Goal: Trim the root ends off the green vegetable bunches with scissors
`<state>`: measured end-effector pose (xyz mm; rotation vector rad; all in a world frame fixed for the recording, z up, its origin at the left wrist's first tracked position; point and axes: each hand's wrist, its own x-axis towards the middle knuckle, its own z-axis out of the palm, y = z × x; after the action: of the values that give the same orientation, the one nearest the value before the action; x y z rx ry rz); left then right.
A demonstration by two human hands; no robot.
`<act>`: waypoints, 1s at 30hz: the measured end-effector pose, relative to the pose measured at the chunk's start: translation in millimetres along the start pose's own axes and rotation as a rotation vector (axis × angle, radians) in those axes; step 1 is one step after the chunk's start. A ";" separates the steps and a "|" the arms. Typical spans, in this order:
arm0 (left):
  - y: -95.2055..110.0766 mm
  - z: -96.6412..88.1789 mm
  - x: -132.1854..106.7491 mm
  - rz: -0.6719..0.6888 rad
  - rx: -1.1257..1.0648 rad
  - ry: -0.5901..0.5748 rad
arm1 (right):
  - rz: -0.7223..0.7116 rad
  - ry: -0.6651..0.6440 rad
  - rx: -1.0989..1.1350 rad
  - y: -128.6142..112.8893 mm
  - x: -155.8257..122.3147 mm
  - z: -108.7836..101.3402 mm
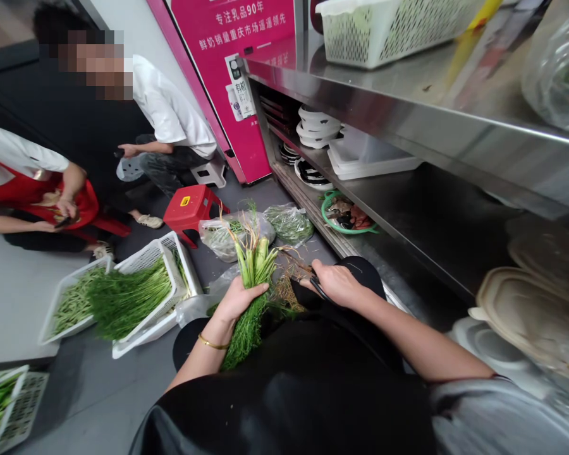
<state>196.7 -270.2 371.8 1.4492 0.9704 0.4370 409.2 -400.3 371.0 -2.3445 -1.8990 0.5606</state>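
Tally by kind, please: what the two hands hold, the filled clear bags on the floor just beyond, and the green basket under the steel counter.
Bunch of greens in the left hand: 1
Black-handled tool in the right hand: 1
Filled clear bags: 2
Green basket: 1
Total: 5

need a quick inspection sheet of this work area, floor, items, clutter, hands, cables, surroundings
surface: grey floor, mostly covered around the hands
job's things: greens bundle, roots upward; black-handled tool, partly hidden by the hand
clutter: root trimmings, plastic bags of greens, white baskets, red stool
hands: left hand grips the bundle; right hand holds the tool
cables: nothing seen
surroundings: metal shelving to the right; two people seated ahead, to the left
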 end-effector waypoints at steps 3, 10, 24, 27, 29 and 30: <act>-2.9 -0.9 0.1 0.007 0.020 -0.003 | -0.017 -0.005 -0.002 1.7 -0.2 1.9; -3.2 -7.2 0.0 -0.040 0.110 -0.051 | -0.090 -0.008 -0.015 15.7 -8.2 6.2; -4.8 -6.3 -1.0 -0.052 0.082 -0.102 | -0.148 -0.058 0.097 2.8 -23.8 -9.2; -1.3 -1.3 -3.8 -0.044 0.045 -0.140 | -0.139 -0.115 0.045 -10.6 -19.8 -18.5; -1.3 1.5 -6.7 -0.076 0.000 -0.175 | -0.137 -0.134 0.036 -16.0 -15.1 -20.3; -2.3 2.3 -8.2 -0.110 -0.028 -0.190 | -0.141 -0.136 0.035 -17.5 -12.8 -20.0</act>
<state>193.1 -278.3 371.7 1.3777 0.8830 0.2270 397.2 -405.1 397.5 -2.1810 -2.0731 0.7498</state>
